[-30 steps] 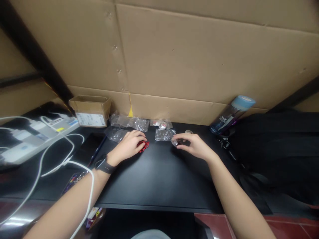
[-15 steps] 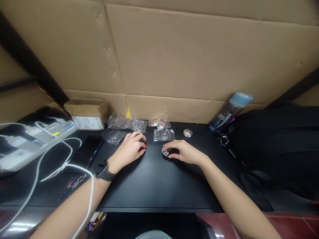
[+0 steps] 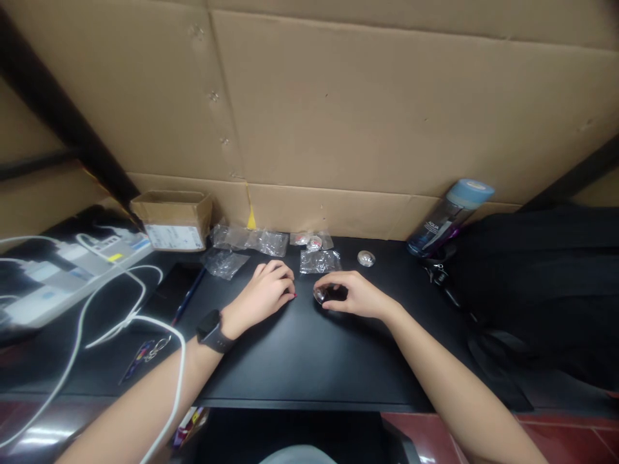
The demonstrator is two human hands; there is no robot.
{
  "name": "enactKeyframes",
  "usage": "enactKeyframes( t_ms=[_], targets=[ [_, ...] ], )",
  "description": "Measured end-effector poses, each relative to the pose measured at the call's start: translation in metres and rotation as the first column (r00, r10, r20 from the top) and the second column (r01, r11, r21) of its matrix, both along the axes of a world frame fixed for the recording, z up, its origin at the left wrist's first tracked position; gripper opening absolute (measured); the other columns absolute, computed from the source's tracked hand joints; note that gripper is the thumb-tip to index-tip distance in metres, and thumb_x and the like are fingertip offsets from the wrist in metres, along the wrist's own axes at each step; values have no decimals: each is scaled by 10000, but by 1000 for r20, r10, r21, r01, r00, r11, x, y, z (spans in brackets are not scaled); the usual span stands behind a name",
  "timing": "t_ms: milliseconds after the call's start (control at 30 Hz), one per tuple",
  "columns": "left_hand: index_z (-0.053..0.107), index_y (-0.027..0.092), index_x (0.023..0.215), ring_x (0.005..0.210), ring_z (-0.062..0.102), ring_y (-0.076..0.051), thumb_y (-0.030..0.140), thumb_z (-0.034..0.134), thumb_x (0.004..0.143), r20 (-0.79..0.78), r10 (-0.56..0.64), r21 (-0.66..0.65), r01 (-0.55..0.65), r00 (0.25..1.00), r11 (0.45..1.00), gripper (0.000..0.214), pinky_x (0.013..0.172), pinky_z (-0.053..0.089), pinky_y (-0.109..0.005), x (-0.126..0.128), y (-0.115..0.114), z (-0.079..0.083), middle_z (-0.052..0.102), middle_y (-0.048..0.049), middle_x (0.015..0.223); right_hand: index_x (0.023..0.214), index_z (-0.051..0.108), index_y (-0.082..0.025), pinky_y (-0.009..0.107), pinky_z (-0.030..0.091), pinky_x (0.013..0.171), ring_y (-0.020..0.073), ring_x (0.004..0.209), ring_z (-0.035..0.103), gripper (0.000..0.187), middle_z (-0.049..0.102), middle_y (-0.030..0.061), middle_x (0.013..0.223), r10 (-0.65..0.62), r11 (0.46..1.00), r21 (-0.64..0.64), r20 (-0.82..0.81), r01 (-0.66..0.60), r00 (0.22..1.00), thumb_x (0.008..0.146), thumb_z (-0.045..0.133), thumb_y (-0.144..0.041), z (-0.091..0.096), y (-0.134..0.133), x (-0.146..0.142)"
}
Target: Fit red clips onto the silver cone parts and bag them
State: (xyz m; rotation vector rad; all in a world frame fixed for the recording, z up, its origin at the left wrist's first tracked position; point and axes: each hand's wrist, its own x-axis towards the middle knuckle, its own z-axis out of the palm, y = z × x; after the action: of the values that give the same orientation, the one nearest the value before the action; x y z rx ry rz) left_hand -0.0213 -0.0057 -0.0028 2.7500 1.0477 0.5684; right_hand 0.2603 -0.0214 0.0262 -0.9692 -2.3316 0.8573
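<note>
My left hand (image 3: 271,285) is just above the black table, fingers curled together around a small red piece (image 3: 294,295); only a bit of it shows at the fingertips. To its right, my right hand (image 3: 352,294) pinches a small shiny, clear dome-shaped piece (image 3: 320,294) between thumb and fingers, close to the tabletop. A second round shiny dome (image 3: 366,258) lies behind the right hand. Between and behind the hands sits a flat clear plastic bag (image 3: 320,261). Small round pieces with red marks (image 3: 314,243) lie in clear wrapping at the back.
Crumpled clear bags (image 3: 225,263) and a cardboard box (image 3: 171,220) stand back left, near a white power strip (image 3: 72,277) with cables. One white cable (image 3: 180,367) crosses over my left forearm. A blue-capped bottle (image 3: 449,219) and black bag (image 3: 536,283) are at right.
My left hand has moved right, nearer the right hand, and the red piece is now mostly covered by its fingers. The dome piece in my right hand has tilted slightly.
</note>
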Motion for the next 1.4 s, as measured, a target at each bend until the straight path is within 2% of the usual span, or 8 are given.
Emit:
enactKeyframes(
  t_ms=[167,267,433,600,733,833,1167,1400],
  targets=[
    [685,227,920,1221,520,-267,299,619,1003,15,4,-16,-4,1000,1000,128,966,343,-422,3,-1,-1,710,-53,1093,1214,721,-271,359,581,883,230,1026,721,394,764,55,1153,-39,999,-29,-110,36,993,828,801,-285,-5,0,-4],
    [647,231,977,1200,562,-234,285,565,1036,87,29,-63,-23,996,998,114,967,335,-394,6,-4,3,721,-29,1070,1236,695,-264,374,588,883,242,1068,723,425,752,70,1162,-89,987,-152,-226,55,970,827,806,-298,-10,-1,-7],
    [665,239,1025,1154,621,-210,319,576,1038,238,64,-63,-50,969,997,120,958,328,-381,11,-12,13,743,-21,1103,1229,652,-268,386,610,883,217,1003,743,507,683,87,1307,-225,905,-426,-448,14,865,773,867,-318,-19,-2,-17],
    [730,258,1059,1211,622,-254,371,596,1026,263,105,-77,-88,959,993,178,957,327,-415,14,-15,13,774,-45,1140,1211,646,-297,399,625,901,210,980,749,562,684,66,1295,-317,837,-545,-556,-49,768,718,914,-327,-23,-4,-28],
    [759,273,1022,1243,586,-280,367,586,1032,274,119,-28,-116,954,993,197,957,307,-449,17,-15,10,802,-37,1050,1219,645,-307,396,615,939,201,1003,741,565,670,53,1306,-292,840,-532,-607,-105,739,723,915,-287,-24,-6,-32],
    [765,275,1013,1225,582,-272,333,614,1020,308,134,-8,-139,942,990,161,944,305,-444,19,-17,10,800,-24,1060,1220,649,-309,397,611,948,201,1023,732,550,657,51,1316,-266,859,-499,-624,-112,735,737,908,-259,-26,-8,-34],
    [787,274,959,1218,565,-280,269,684,967,373,209,-58,-202,904,978,103,928,299,-438,25,-23,16,799,-26,1022,1179,684,-261,397,617,940,214,1018,742,462,671,75,1297,-288,912,-411,-608,18,740,764,885,-242,-21,-15,-41],
    [791,272,937,1242,561,-283,295,676,967,360,260,-160,-216,896,963,121,949,299,-448,26,-24,16,791,-28,1037,1163,677,-251,355,632,824,248,1052,752,440,692,92,1293,-295,935,-342,-594,97,748,768,872,-232,-23,-16,-47]
  ],
)
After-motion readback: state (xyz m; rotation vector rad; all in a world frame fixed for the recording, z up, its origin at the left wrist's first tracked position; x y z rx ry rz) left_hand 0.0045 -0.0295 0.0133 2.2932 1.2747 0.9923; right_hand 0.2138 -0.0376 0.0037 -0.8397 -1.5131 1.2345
